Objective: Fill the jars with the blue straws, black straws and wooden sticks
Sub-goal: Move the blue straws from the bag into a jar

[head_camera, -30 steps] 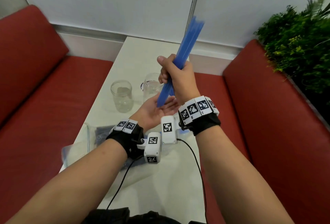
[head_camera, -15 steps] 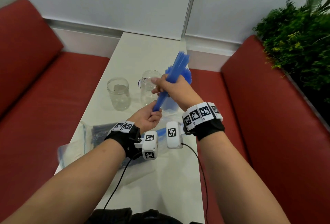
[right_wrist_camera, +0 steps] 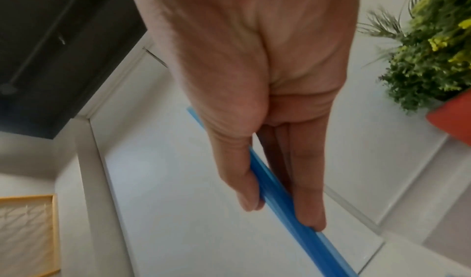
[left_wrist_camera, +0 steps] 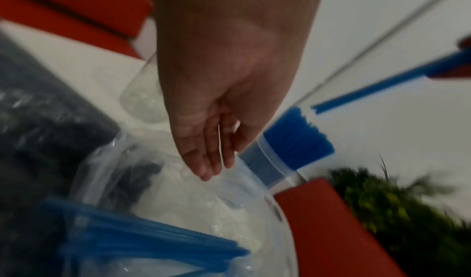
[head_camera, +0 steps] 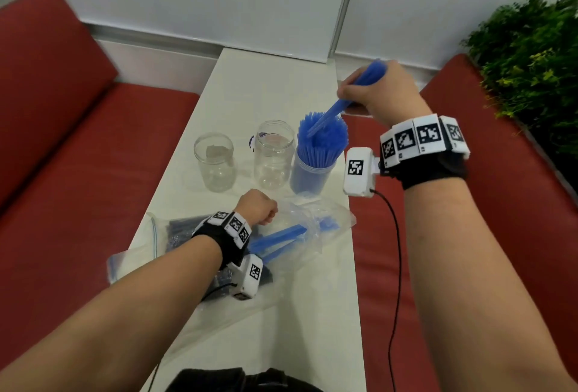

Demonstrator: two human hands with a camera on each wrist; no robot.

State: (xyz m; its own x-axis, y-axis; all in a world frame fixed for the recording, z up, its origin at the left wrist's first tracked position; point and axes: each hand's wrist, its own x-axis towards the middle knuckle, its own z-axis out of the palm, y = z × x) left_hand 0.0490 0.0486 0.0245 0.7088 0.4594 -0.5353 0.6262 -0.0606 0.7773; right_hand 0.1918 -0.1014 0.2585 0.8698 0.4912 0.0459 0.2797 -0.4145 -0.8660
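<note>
My right hand (head_camera: pixel 350 93) pinches a few blue straws (head_camera: pixel 364 79) between thumb and fingers and holds them slanted, with their lower ends over the jar packed with blue straws (head_camera: pixel 312 169). In the right wrist view the right hand (right_wrist_camera: pixel 280 213) shows the same pinch on the straws (right_wrist_camera: pixel 318 241). My left hand (head_camera: pixel 262 208) hangs relaxed and holds nothing, just above a clear plastic bag (head_camera: pixel 312 229) with more blue straws (head_camera: pixel 278 235) in it. The left hand (left_wrist_camera: pixel 209 166) has its fingers loose. Two empty glass jars (head_camera: pixel 215 163) (head_camera: pixel 273 157) stand left of the full jar.
A second bag of black straws (head_camera: pixel 179 232) lies under my left wrist on the narrow white table (head_camera: pixel 266 88). Red bench seats (head_camera: pixel 78 172) flank the table. A green plant (head_camera: pixel 531 72) stands at the far right. A cable (head_camera: pixel 397 266) hangs from my right wrist.
My right hand moved right and farther away with a thinner bunch of straws, now over the full jar. My left hand let go of the straws' lower end and dropped over the bag.
</note>
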